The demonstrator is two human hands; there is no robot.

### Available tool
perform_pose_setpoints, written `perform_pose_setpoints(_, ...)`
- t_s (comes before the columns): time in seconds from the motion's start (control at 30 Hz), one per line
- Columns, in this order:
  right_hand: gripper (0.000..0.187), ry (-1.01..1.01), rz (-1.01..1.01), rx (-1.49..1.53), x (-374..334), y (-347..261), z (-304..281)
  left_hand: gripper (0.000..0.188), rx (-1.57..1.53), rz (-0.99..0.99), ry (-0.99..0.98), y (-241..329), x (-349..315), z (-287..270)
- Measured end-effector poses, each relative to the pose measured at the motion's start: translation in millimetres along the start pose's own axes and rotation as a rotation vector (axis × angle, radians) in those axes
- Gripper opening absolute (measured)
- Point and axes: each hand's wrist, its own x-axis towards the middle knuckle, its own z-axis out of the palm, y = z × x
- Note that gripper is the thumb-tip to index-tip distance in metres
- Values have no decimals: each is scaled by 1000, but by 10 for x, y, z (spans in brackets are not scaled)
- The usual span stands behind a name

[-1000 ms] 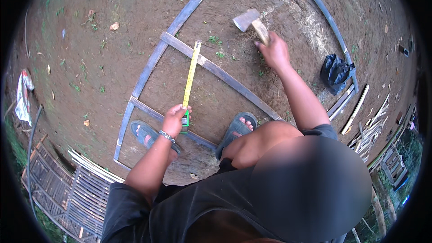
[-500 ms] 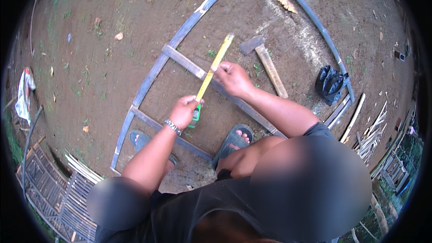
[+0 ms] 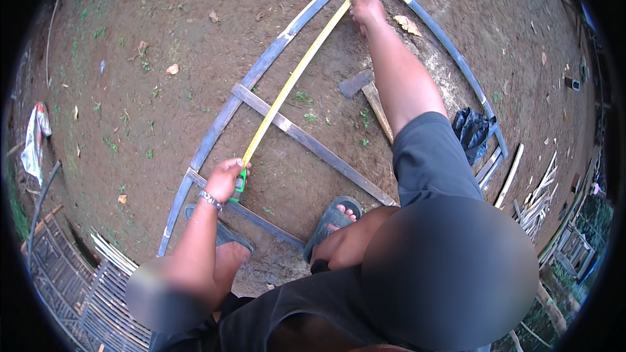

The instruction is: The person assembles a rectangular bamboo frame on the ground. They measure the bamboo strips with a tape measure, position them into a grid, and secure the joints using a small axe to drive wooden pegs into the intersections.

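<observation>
My left hand (image 3: pixel 223 179) grips the green case of a tape measure (image 3: pixel 240 186) near the closer crosspiece (image 3: pixel 264 220) of a wooden frame (image 3: pixel 261 58) on the ground. From the case, the yellow blade (image 3: pixel 290 81) runs out straight, passing over the farther crosspiece (image 3: pixel 319 140). With its fingers closed on the blade close to its end, my right hand (image 3: pixel 369 14) reaches toward the far corner where the frame's two grey side pieces meet. Beneath my right forearm lies an axe-like tool (image 3: pixel 357 83) with a wooden handle, partly covered.
A black plastic bag (image 3: pixel 473 133) rests by the frame's right side. Split sticks (image 3: pixel 540 189) are piled farther right. At left are a white sack (image 3: pixel 36 146) and slatted bamboo panels (image 3: pixel 114 306). My sandalled feet (image 3: pixel 336 218) stand at the frame's near part.
My right hand has moved far forward, drawing out a much longer stretch of blade to the frame's far corner. My left hand has shifted left and nearer with the case.
</observation>
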Motion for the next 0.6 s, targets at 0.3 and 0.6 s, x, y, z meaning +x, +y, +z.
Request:
perform_pose_setpoints(0.3, 31, 200, -100, -81, 4, -133, 337, 27, 106, 76, 40, 163, 250, -295)
perform_pose_setpoints(0.6, 21, 202, 104, 15, 564, -198, 188, 24, 128, 117, 20, 745, 531, -150)
